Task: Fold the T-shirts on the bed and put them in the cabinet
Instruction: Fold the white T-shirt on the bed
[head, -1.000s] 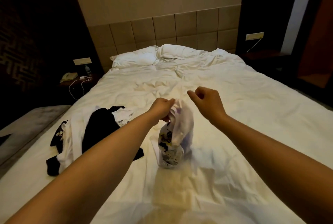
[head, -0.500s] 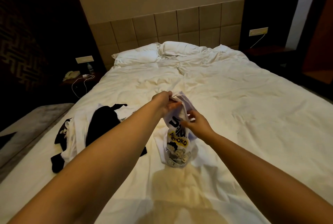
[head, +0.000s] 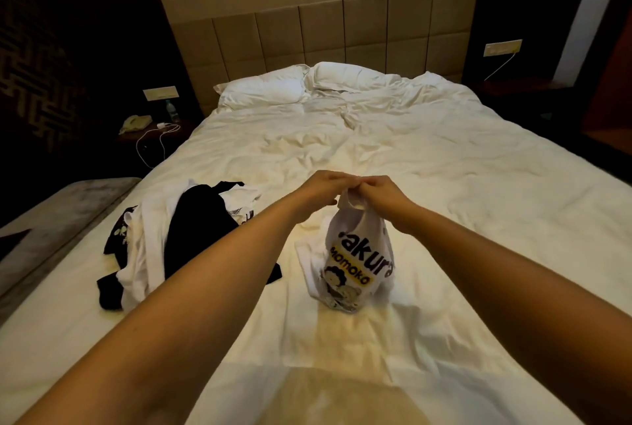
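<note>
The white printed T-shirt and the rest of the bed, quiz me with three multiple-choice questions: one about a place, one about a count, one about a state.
1. Where does the heap of black and white clothes lie relative to the white printed T-shirt?
A. On the person's left
B. On the person's right
C. On the pillows

2. How many white pillows lie at the padded tan headboard?
A. One
B. Two
C. Four

3. What state is the white printed T-shirt in?
A. Folded flat on the white bed sheet
B. Hanging bunched from both hands, lower end on the sheet
C. Lying untouched in the heap

Answers: 1 A, the heap sits beside the left forearm. 2 B, one pillow and another lie side by side. 3 B, the left hand and right hand pinch its top together.
</note>
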A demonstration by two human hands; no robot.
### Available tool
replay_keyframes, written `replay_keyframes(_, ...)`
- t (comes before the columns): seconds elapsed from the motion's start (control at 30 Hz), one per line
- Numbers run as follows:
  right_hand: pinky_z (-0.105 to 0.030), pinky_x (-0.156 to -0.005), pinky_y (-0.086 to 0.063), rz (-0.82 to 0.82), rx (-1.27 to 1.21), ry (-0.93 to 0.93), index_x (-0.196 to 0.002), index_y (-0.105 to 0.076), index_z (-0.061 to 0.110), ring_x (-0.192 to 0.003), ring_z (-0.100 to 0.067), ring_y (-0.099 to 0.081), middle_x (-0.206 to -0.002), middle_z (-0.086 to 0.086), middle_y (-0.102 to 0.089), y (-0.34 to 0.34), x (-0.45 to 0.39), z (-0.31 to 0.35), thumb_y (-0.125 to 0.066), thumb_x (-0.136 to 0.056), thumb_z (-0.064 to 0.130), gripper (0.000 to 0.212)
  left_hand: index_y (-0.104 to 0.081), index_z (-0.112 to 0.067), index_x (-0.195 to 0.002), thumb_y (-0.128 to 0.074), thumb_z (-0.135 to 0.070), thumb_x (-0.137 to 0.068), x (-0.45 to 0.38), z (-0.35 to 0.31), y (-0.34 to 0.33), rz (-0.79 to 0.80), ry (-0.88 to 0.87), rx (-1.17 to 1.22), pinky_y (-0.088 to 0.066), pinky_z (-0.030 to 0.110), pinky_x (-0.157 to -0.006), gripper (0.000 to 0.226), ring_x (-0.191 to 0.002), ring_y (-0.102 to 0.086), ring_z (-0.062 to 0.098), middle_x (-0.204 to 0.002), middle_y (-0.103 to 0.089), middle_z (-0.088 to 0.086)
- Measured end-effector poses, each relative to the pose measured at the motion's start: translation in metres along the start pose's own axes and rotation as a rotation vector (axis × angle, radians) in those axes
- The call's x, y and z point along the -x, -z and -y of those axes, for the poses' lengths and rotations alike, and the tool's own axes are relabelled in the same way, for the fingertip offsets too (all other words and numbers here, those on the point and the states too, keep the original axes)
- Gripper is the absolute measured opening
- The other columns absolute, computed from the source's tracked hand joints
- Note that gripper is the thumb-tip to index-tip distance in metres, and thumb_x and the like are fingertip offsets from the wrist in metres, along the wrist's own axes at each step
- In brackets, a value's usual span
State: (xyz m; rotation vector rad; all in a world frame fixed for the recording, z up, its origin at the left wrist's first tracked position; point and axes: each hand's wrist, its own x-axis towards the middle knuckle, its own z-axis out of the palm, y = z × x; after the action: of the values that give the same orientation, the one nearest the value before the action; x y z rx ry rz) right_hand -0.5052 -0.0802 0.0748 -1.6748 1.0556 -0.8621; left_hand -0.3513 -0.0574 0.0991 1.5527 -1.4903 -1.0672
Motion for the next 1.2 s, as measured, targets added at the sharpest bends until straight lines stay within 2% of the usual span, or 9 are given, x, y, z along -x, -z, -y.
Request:
replay_keyframes(0.07, -0.032, -0.080, -0.056, 0.038, 0.028, -0.036, -0.102, -0.075, 0.009, -0.092, -0.019, -0.068, -0.098, -0.006, -0.073, 0.008, -0.001, 0.005, -0.052, -0.090, 0.013, 0.026, -0.073, -0.015, -0.115, -0.066, -0.038, -0.093, -0.001, 0.001, 0.007, 0.119, 0.028, 0.004, -0.049, 0.039, -0.101, 0.033, -0.110, -0.067, 0.020, -0.113, -0.074, 0.003)
replay_keyframes(0.13, -0.029, -0.068, -0.053, 0.019, 0.058, -0.076, -0.090, -0.073, 0.013, -0.083, -0.021, -0.067, -0.091, -0.006, -0.072, 0.017, -0.001, 0.009, -0.052, -0.090, 0.016, 0.022, -0.073, -0.010, -0.111, -0.070, -0.038, -0.090, -0.004, 0.003, 0.013, 0.151, 0.023, -0.081, -0.050, 0.036, -0.096, 0.035, -0.105, -0.068, 0.021, -0.108, -0.075, 0.005)
replay_keyframes(0.23, -0.031, -0.064, -0.051, -0.030, 0.114, -0.069, -0.085, -0.071, 0.014, -0.079, -0.022, -0.064, -0.090, -0.008, -0.069, 0.028, -0.006, 0.010, -0.054, -0.090, 0.019, 0.019, -0.068, 0.008, -0.096, -0.075, -0.030, -0.087, -0.006, 0.001, 0.013, 0.061, -0.045, -0.157, -0.043, 0.032, -0.067, 0.040, -0.077, -0.055, 0.022, -0.082, -0.061, 0.011)
replay_keyframes(0.3, -0.038, -0.072, -0.054, -0.071, 0.121, -0.036, -0.092, -0.073, 0.009, -0.084, -0.025, -0.064, -0.093, -0.010, -0.070, 0.033, -0.008, 0.009, -0.053, -0.095, 0.023, 0.025, -0.064, 0.009, -0.090, -0.073, -0.034, -0.088, -0.005, -0.005, 0.009, 0.009, -0.099, -0.146, -0.035, 0.032, -0.066, 0.044, -0.075, -0.048, 0.018, -0.079, -0.052, 0.009)
replay_keyframes(0.4, -0.032, -0.058, -0.043, -0.096, 0.219, 0.019, -0.086, -0.069, -0.002, -0.065, -0.020, -0.052, -0.075, -0.012, -0.061, 0.034, -0.005, 0.006, -0.058, -0.097, 0.028, 0.034, -0.068, -0.004, -0.081, -0.065, -0.031, -0.095, -0.003, -0.021, 0.005, -0.103, -0.214, -0.272, -0.037, 0.027, -0.061, 0.031, -0.066, -0.050, 0.014, -0.071, -0.057, 0.012)
replay_keyframes(0.53, -0.032, -0.058, -0.041, -0.083, 0.371, 0.052, -0.082, -0.066, -0.004, -0.065, -0.020, -0.052, -0.071, -0.012, -0.060, 0.025, 0.000, -0.003, -0.065, -0.084, 0.012, 0.016, -0.075, -0.010, -0.087, -0.061, -0.024, -0.099, -0.001, -0.031, 0.008, -0.205, -0.328, -0.442, -0.042, 0.028, -0.065, 0.023, -0.073, -0.060, 0.014, -0.077, -0.068, 0.001)
replay_keyframes(0.77, -0.029, -0.054, -0.035, -0.040, 0.619, -0.011, -0.067, -0.056, 0.005, -0.062, -0.022, -0.051, -0.067, -0.010, -0.057, 0.017, 0.013, -0.035, -0.063, -0.082, 0.006, 0.017, -0.076, -0.007, -0.102, -0.055, -0.025, -0.102, 0.004, -0.029, 0.028, -0.442, -0.370, -0.553, -0.040, 0.030, -0.074, 0.027, -0.087, -0.058, 0.017, -0.093, -0.068, 0.002)
replay_keyframes(0.93, -0.037, -0.063, -0.048, -0.096, 0.764, -0.031, -0.090, -0.062, 0.001, -0.078, -0.029, -0.061, -0.086, -0.013, -0.065, 0.015, 0.011, -0.042, -0.064, -0.083, 0.011, 0.013, -0.072, -0.006, -0.093, -0.053, -0.026, -0.102, 0.005, -0.017, 0.037, -0.503, -0.327, -0.419, -0.042, 0.030, -0.068, 0.028, -0.081, -0.060, 0.017, -0.087, -0.069, 0.003)
replay_keyframes(1.2, -0.027, -0.054, -0.037, -0.136, 0.783, -0.191, -0.096, -0.063, 0.002, -0.076, -0.026, -0.055, -0.090, -0.012, -0.062, 0.034, 0.006, -0.048, -0.064, -0.082, 0.007, 0.015, -0.064, -0.010, -0.082, -0.056, -0.024, -0.101, 0.011, -0.004, 0.055, -0.490, -0.300, -0.140, -0.037, 0.024, -0.060, 0.025, -0.065, -0.051, 0.006, -0.069, -0.056, -0.006)
